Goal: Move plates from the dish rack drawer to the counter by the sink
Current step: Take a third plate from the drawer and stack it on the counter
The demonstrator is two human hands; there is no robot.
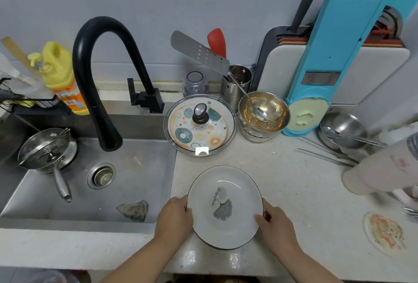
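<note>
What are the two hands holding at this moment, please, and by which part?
A white plate, gripped at its dark rim: left hand on the left edge, right hand on the right edge.

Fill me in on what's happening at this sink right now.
A person holds a white plate with a grey leaf print by its rim, left hand on one side and right hand on the other, over the speckled counter just right of the sink. Whether it has touched down yet is unclear. Behind it sits a patterned plate under a glass lid; a strainer lies in the sink.
</note>
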